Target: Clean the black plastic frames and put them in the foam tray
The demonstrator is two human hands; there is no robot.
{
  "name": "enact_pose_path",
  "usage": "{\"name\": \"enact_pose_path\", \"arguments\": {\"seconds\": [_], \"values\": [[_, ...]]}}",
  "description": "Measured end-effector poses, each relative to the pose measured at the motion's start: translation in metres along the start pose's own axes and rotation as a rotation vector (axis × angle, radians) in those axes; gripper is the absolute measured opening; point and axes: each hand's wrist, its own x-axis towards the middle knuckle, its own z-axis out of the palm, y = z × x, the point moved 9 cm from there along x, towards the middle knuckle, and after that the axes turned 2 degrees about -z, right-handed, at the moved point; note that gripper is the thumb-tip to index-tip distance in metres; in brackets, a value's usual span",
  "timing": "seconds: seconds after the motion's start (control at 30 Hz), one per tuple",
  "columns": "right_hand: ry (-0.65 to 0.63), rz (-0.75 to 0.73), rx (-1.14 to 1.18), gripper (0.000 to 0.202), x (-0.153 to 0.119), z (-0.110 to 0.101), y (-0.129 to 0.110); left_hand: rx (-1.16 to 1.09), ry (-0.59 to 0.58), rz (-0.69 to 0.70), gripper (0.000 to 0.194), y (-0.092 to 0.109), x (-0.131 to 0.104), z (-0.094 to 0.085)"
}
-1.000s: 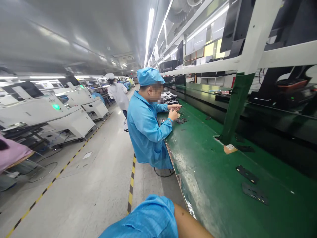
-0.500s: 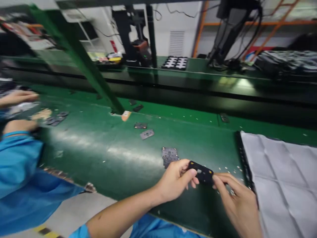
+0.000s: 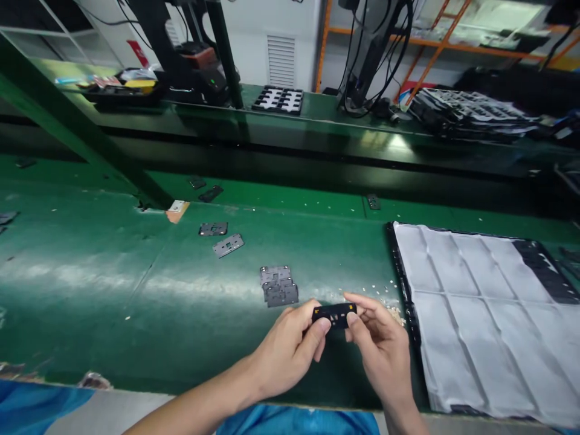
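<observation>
Head view has the small black plate up front, held just above the near side of the bench, and the step looks like handling or lining up that one piece. Left hand has its left end pinched between thumb and fingers, right hand grips the other end the same way, so neither is open wide. Any next move would call for light, even fingertip pressure, imo, since the plate looks thin. It's a flat rectangle, matte, with little cutouts and gold-coloured spots near both ends (metal or tape, can't tell). Just beyond the left hand sits an overlapping pile of dark plates, grey and dull. Pale little bits are scattered past the right hand, beside a black-edged tray under a wrinkled, soft-looking white sheet. All that's on a glossy, scuffed green bench with a ragged near edge.
</observation>
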Motion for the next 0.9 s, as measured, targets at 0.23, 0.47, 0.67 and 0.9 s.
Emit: {"name": "enact_pose_path", "arguments": {"seconds": [0.23, 0.47, 0.67, 0.9], "values": [[0.030, 0.046, 0.122, 0.014, -0.005, 0.002, 0.010, 0.055, 0.029, 0.015, 0.037, 0.006, -0.010, -0.002], [0.009, 0.123, 0.244, 0.015, -0.012, 0.006, 0.029, 0.094, 0.002, -0.028, 0.037, 0.002, -0.012, -0.002], [0.017, 0.165, 0.272, 0.018, -0.013, 0.007, 0.033, 0.146, 0.002, -0.050, 0.036, 0.000, -0.016, -0.002], [0.021, 0.204, 0.271, 0.022, -0.016, 0.011, 0.039, 0.205, 0.002, -0.027, 0.033, 0.001, -0.016, -0.001]]}}
